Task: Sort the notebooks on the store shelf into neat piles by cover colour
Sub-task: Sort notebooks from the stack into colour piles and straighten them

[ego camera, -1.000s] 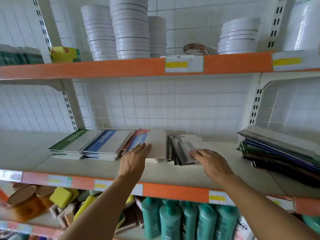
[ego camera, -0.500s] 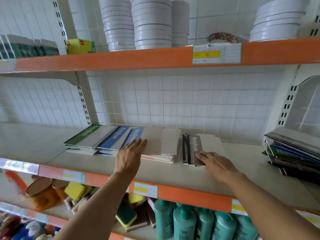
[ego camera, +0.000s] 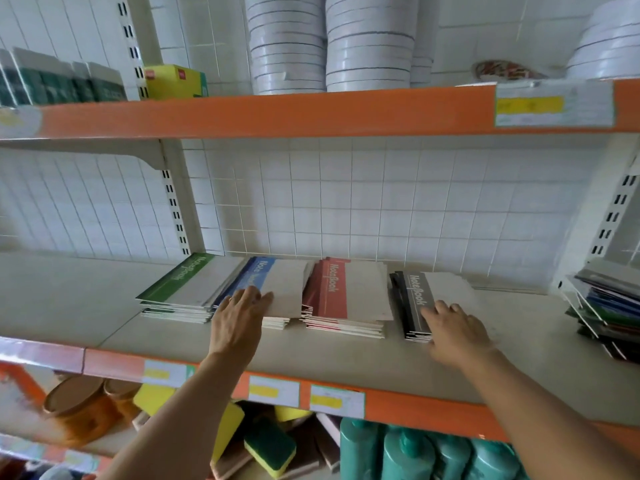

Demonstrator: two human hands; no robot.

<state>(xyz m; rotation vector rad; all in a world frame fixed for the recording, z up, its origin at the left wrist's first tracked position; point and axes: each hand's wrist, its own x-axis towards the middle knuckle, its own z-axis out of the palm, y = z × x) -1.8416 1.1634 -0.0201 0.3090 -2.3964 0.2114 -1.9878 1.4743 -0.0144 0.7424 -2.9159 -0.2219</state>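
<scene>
Four colour piles ranged on the shelf (ego camera: 485, 362): green (ego camera: 183, 289), blue pile (ego camera: 280, 289), red (ego camera: 349, 303), black pile (ego camera: 420, 306). Left hand (ego camera: 239, 320) flat on blue pile, right hand (ego camera: 457, 330) flat on black pile, fingers straight, gripping nothing. Likely light, limp, slippery; best squared from the edges.

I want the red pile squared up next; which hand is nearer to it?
Left. The left hand rests on the blue pile, right beside the red pile. The right hand lies on the black pile, across a gap of bare shelf.
</scene>
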